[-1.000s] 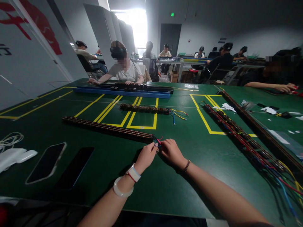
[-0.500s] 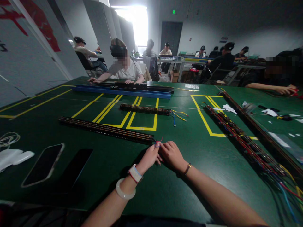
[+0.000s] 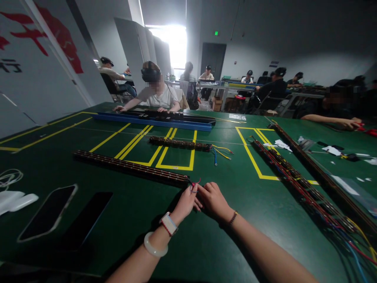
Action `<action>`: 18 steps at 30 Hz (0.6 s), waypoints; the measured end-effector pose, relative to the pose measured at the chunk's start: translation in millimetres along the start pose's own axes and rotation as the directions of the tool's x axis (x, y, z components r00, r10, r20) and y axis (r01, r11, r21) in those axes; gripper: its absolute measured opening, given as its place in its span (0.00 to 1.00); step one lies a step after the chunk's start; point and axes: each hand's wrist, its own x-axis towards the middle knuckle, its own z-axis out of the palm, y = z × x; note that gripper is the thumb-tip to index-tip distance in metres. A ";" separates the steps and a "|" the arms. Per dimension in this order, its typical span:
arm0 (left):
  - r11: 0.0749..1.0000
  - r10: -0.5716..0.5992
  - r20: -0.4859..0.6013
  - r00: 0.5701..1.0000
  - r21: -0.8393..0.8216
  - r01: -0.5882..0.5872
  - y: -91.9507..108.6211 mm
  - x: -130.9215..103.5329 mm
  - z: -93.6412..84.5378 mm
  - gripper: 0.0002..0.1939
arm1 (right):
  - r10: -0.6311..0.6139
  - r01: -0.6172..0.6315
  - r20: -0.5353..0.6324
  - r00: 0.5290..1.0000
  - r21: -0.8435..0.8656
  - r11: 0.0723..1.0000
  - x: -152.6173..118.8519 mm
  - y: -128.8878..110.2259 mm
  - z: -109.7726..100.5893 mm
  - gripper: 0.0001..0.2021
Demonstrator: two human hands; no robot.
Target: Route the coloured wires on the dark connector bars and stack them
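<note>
A long dark bar with copper-coloured strips (image 3: 132,169) lies slantwise on the green table, left of my hands. Thin red and blue wires (image 3: 194,184) come out of its right end. My left hand (image 3: 187,200), with a watch and a pale bangle at the wrist, pinches these wires. Against its fingertips, my right hand (image 3: 214,199) is closed with bent fingers at the same wires; what exactly its fingertips grip is hidden. Farther back lies a shorter dark bar (image 3: 179,144) with yellow and blue leads (image 3: 217,153).
Two phones (image 3: 48,212) (image 3: 88,220) and a white object (image 3: 17,201) lie at left. Wired bars (image 3: 294,173) and a long bar (image 3: 315,165) run along the right. Across the table, a person (image 3: 159,92) sits behind a blue rail (image 3: 153,122). Yellow tape (image 3: 259,165) marks the tabletop.
The view has tilted up slightly, so the table appears lower. Both hands stay together at the wire ends, with only slight finger movement.
</note>
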 end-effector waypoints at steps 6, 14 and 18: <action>0.999 0.011 0.011 1.000 -0.049 -0.010 -4.4 1.4 -0.5 0.18 | 0.042 -0.035 -0.142 0.989 0.055 0.998 10.1 31.1 -8.3 0.12; 0.998 0.001 0.043 0.999 -0.065 0.002 -5.8 2.2 -1.9 0.14 | 0.077 -0.082 -0.120 0.990 -0.039 0.996 25.8 62.8 2.7 0.11; 0.997 -0.002 0.064 0.998 -0.081 0.007 -11.0 5.6 -2.7 0.13 | 0.074 -0.074 -0.089 0.993 0.000 0.997 23.7 65.2 10.4 0.12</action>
